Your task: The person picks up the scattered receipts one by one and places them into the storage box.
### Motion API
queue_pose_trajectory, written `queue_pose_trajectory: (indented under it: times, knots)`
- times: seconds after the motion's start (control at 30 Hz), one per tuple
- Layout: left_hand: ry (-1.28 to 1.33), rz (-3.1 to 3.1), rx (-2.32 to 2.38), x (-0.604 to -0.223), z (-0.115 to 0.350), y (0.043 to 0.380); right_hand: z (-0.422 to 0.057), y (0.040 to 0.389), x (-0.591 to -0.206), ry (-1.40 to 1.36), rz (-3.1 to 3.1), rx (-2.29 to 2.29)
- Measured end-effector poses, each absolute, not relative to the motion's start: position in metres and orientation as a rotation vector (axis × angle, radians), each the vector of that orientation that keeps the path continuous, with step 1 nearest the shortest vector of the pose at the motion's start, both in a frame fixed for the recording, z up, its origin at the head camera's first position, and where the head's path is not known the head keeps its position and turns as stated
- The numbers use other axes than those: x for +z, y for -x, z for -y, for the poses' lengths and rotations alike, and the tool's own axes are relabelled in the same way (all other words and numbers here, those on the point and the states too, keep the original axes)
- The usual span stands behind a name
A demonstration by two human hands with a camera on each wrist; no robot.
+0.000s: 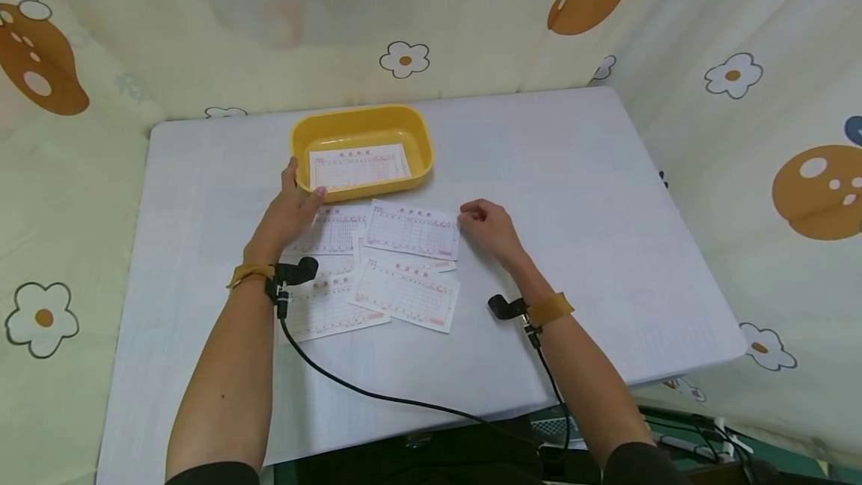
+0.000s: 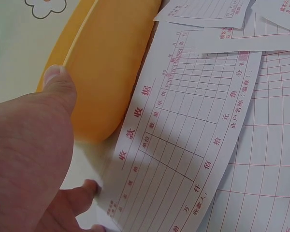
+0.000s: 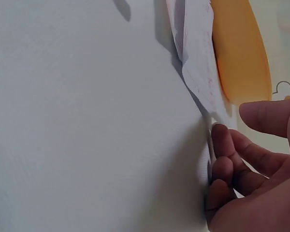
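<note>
Slips of thin white paper (image 1: pixel 412 230) printed with red characters and dark ruled grids lie overlapping on the white, round-cornered tabletop (image 1: pixel 559 163), just in front of a shallow, glossy yellow oblong tray (image 1: pixel 364 190). Inside the tray rests a white printed paper slip (image 1: pixel 359 166), another edge showing at its right. The left hand (image 1: pixel 281 217) grips the tray's near left corner, thumb against the yellow wall. The right hand (image 1: pixel 494 230) is beside the right edge of the upper right slip, its fingers loosely bent and the thumb held apart from them, pinching nothing. Black cables (image 1: pixel 377 396) run from tan wrist straps (image 1: pixel 551 309) across the tabletop. Behind hangs a pale cream curtain (image 1: pixel 323 58) printed with white flowers.
</note>
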State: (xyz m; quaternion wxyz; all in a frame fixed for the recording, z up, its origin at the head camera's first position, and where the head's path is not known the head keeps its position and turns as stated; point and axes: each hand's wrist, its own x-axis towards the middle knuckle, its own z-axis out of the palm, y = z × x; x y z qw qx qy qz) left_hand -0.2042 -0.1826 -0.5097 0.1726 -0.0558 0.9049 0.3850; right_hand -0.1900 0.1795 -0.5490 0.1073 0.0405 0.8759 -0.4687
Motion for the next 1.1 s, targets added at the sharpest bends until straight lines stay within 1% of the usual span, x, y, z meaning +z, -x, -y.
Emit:
queue_pose_trajectory:
  times: [0.3,0.43,0.6,0.87,1.1]
  knots:
    - [0.174,-2.566,1.084,-0.513,0.183,0.205,-0.172,0.185,-0.559,-0.118,-2.639,-1.379]
    - [0.173,-2.570,1.085,-0.513,0.183,0.204,-0.172,0.183,-0.562,-0.070,-2.682,-1.380]
    - [0.177,-2.566,1.084,-0.513,0.182,0.205,-0.174,0.180,-0.560,-0.022,-2.721,-1.398]
    - [0.166,-2.559,1.089,-0.513,0.184,0.203,-0.179,0.177,-0.565,-0.060,-2.779,-1.408]
    - [0.151,-2.572,1.090,-0.512,0.184,0.203,-0.183,0.178,-0.567,-0.028,-2.801,-1.476]
